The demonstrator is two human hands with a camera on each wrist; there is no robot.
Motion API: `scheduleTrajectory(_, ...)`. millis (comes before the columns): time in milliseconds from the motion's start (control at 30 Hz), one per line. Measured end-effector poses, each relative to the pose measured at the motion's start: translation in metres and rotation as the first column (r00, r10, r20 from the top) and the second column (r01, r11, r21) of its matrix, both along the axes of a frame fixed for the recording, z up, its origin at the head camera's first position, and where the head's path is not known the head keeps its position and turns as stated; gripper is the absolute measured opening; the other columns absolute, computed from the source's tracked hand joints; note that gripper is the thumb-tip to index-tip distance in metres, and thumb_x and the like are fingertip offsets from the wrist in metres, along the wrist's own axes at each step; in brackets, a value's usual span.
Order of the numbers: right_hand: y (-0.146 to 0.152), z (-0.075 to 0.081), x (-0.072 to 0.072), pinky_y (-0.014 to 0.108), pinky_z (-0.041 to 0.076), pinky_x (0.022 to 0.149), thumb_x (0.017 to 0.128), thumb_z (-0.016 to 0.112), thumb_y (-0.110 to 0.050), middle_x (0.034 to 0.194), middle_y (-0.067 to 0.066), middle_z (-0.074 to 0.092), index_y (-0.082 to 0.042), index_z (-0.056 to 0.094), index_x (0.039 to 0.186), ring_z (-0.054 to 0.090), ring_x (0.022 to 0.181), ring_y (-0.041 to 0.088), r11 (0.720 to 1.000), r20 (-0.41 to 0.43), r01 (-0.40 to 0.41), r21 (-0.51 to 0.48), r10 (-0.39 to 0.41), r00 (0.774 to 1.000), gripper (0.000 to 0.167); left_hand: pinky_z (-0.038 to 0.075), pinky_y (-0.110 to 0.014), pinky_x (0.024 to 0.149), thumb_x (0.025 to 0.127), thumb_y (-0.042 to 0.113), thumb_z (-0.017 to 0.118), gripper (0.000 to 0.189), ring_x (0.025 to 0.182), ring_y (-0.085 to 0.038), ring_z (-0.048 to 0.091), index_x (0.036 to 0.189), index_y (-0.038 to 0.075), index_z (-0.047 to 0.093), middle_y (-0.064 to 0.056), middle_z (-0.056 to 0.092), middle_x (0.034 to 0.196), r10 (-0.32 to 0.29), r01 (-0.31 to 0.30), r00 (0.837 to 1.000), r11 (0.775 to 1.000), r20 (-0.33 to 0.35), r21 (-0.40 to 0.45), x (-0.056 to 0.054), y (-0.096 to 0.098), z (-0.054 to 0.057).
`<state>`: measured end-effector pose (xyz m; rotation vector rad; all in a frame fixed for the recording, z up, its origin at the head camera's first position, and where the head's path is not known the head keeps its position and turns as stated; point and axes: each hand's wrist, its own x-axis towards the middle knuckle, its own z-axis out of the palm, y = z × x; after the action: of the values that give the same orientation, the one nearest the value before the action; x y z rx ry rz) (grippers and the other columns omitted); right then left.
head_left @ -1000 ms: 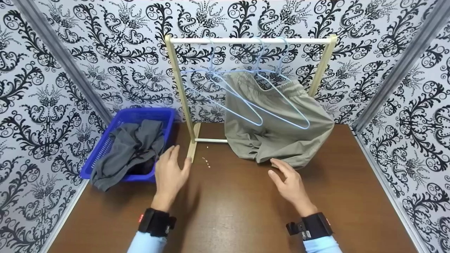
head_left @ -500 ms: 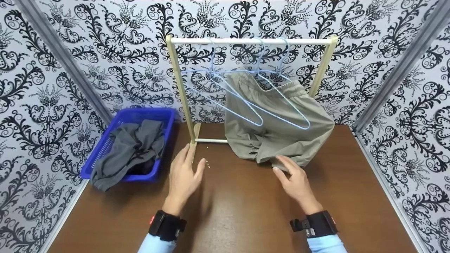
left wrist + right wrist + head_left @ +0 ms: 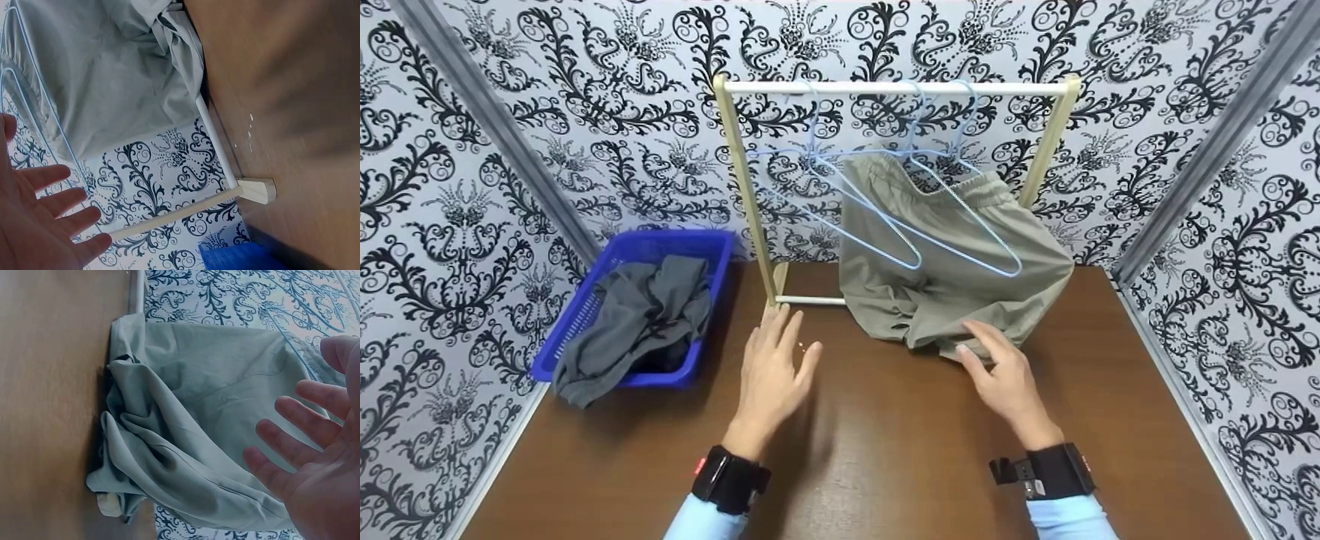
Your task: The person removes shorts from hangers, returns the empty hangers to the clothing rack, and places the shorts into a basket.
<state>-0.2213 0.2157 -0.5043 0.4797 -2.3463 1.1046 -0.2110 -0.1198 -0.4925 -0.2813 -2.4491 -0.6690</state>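
Observation:
Khaki shorts point(image 3: 960, 255) with an elastic waist hang from a blue wire hanger on the rack, their legs reaching the table. In front of them on the rail are two bare blue hangers point(image 3: 877, 210). My left hand point(image 3: 772, 382) hovers over the table before the rack's left foot, fingers spread and holding nothing. Near the shorts' lower right hem is my right hand point(image 3: 1006, 379), thumb apart from loosely extended fingers, also holding nothing. In the right wrist view, bunched folds of the shorts point(image 3: 169, 433) lie beyond the fingers; contact with them cannot be made out.
The wooden rack point(image 3: 744, 187) with its white rail point(image 3: 855, 88) stands at the back of the brown table point(image 3: 870, 450). To the left sits a blue basket point(image 3: 544, 367) with a dark grey garment point(image 3: 637, 322) draped over its front edge. Small white specks lie near the rack's left foot. Patterned walls enclose three sides.
My left hand has moved right, away from the basket. The right hand has shifted slightly right and down. Shorts, hangers and basket stay where they were.

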Motion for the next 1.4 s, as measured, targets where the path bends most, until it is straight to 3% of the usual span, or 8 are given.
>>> scheduleTrajectory(67, 0.002, 0.003, -0.001, 0.053, 0.045, 0.102, 0.095, 0.069, -0.004, 0.136, 0.024, 0.064, 0.005, 0.064, 0.133, 0.06, 0.126, 0.043, 1.0, 0.0, 0.009, -0.004, -0.009, 1.0, 0.04, 0.031, -0.06, 0.118, 0.099, 0.036, 0.062, 0.056, 0.144, -0.041, 0.043, 0.142, 0.001, 0.059, -0.019, 0.052, 0.153, -0.007, 0.007, 1.0, 1.0, 0.0, -0.011, -0.001, 0.003, 0.0)
scheduleTrajectory(167, 0.006, 0.007, -0.002, 0.033, 0.043, 0.109, 0.095, 0.069, -0.005, 0.137, 0.023, 0.063, 0.004, 0.064, 0.134, 0.059, 0.128, 0.043, 1.0, -0.005, 0.011, -0.026, -0.012, 1.0, 0.041, 0.031, -0.058, 0.119, 0.099, 0.037, 0.062, 0.057, 0.142, -0.042, 0.046, 0.143, 0.001, 0.059, -0.019, 0.052, 0.152, -0.018, 0.017, 1.0, 0.999, -0.006, -0.029, -0.002, 0.008, 0.0)
scheduleTrajectory(267, 0.009, 0.01, -0.005, 0.012, 0.033, 0.109, 0.095, 0.069, -0.004, 0.136, 0.025, 0.063, 0.004, 0.065, 0.134, 0.058, 0.129, 0.044, 0.999, -0.025, 0.003, -0.045, -0.005, 1.0, 0.04, 0.029, -0.058, 0.119, 0.099, 0.038, 0.061, 0.058, 0.14, -0.042, 0.048, 0.143, 0.001, 0.058, -0.019, 0.052, 0.152, -0.028, 0.028, 1.0, 0.998, -0.014, -0.049, -0.004, 0.012, 0.001)
scheduleTrajectory(333, 0.011, 0.013, -0.006, 0.006, 0.027, 0.108, 0.094, 0.069, -0.003, 0.135, 0.026, 0.063, 0.005, 0.065, 0.133, 0.057, 0.128, 0.045, 0.999, -0.048, 0.004, -0.049, -0.006, 0.999, 0.04, 0.029, -0.057, 0.119, 0.099, 0.039, 0.061, 0.059, 0.14, -0.042, 0.048, 0.144, 0.001, 0.058, -0.019, 0.052, 0.152, -0.035, 0.034, 0.999, 0.998, -0.018, -0.055, -0.005, 0.015, 0.002)
scheduleTrajectory(467, 0.016, 0.017, -0.008, 0.007, 0.027, 0.11, 0.093, 0.069, 0.0, 0.133, 0.025, 0.065, 0.006, 0.065, 0.131, 0.058, 0.126, 0.045, 0.999, -0.091, 0.014, -0.046, -0.018, 0.996, 0.039, 0.028, -0.057, 0.12, 0.1, 0.04, 0.061, 0.06, 0.141, -0.042, 0.047, 0.146, 0.003, 0.056, -0.018, 0.051, 0.154, -0.049, 0.048, 0.999, 0.997, -0.007, -0.058, -0.005, 0.02, 0.004)
scheduleTrajectory(1000, 0.032, 0.038, -0.008, 0.011, 0.031, 0.111, 0.093, 0.069, 0.0, 0.135, 0.022, 0.065, 0.002, 0.066, 0.133, 0.06, 0.125, 0.04, 0.998, -0.109, 0.033, -0.051, -0.039, 0.993, 0.04, 0.03, -0.056, 0.12, 0.101, 0.041, 0.058, 0.061, 0.145, -0.035, 0.045, 0.149, 0.004, 0.052, -0.016, 0.05, 0.155, -0.097, 0.099, 0.995, 0.992, 0.021, -0.076, -0.009, 0.03, 0.011)
scheduleTrajectory(1400, 0.04, 0.067, -0.012, 0.015, 0.037, 0.111, 0.089, 0.071, 0.004, 0.128, 0.021, 0.069, 0.005, 0.07, 0.123, 0.064, 0.115, 0.042, 0.999, -0.258, 0.023, -0.038, -0.032, 0.966, 0.035, 0.03, -0.056, 0.12, 0.102, 0.041, 0.057, 0.062, 0.146, -0.033, 0.043, 0.149, 0.001, 0.052, -0.016, 0.048, 0.157, -0.139, 0.14, 0.99, 0.988, 0.026, -0.061, -0.009, 0.034, 0.017)
